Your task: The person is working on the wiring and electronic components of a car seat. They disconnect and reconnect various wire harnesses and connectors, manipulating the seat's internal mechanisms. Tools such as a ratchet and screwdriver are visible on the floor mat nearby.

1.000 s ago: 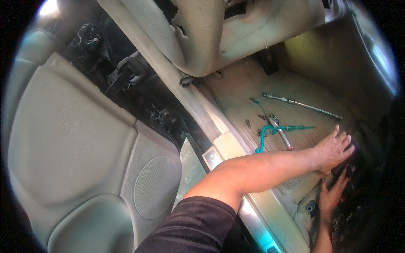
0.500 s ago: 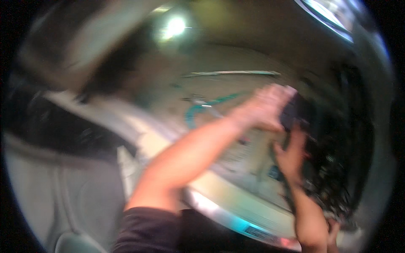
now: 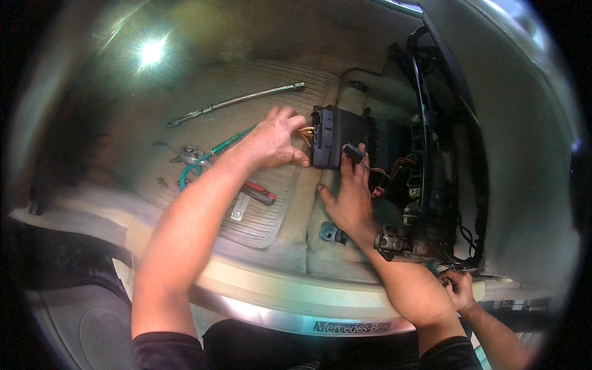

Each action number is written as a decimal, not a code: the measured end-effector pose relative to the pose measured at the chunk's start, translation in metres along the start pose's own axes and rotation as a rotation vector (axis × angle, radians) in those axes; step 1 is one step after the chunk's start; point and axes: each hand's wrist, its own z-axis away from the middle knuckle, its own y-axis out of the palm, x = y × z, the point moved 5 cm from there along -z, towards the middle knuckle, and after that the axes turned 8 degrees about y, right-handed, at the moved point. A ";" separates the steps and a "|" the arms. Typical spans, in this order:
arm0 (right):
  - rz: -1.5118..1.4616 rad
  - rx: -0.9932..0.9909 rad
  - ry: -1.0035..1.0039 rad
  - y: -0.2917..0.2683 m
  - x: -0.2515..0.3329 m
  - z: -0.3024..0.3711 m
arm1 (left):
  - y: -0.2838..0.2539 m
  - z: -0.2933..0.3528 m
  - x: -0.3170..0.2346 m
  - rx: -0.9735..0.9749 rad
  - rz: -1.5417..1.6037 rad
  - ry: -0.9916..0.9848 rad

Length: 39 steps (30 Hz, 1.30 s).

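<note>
A black electronic module [image 3: 354, 126] with a ribbed edge lies flat on the carpeted car floor. At its left end is a long multi-pin plug [image 3: 324, 139] with yellow-orange wires. My left hand [image 3: 277, 139] is beside that plug, thumb and curved fingers apart around the wires, the thumb tip close to the plug's lower corner. My right hand [image 3: 351, 200] reaches to the module's near edge with its fingers stretched out. A small black wire connector [image 3: 353, 153] lies at its fingertips, its thin wires running right; whether the fingers press on it is unclear.
A ribbed floor mat [image 3: 265, 216] holds a long metal extension bar [image 3: 237, 100], a ratchet with red-and-black handle [image 3: 259, 192] and a teal cord [image 3: 231, 142]. A metal seat rail [image 3: 422, 148] with wiring stands right. Another person's hand [image 3: 457, 288] is at lower right, by the door sill [image 3: 271, 299].
The view has swung and sharpened. The black module appears farther left in the picture, and both my hands remain beside it. My right hand's fingers are now at the small connector.
</note>
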 end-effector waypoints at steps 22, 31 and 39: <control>0.011 -0.005 0.006 0.006 -0.003 0.000 | -0.004 -0.003 0.013 0.035 0.240 -0.110; -0.291 0.078 -0.274 -0.004 0.017 0.009 | -0.028 0.004 0.025 -0.267 0.329 -0.091; -0.167 0.083 -0.405 -0.002 0.024 0.010 | -0.001 -0.003 -0.043 -0.040 -0.395 0.272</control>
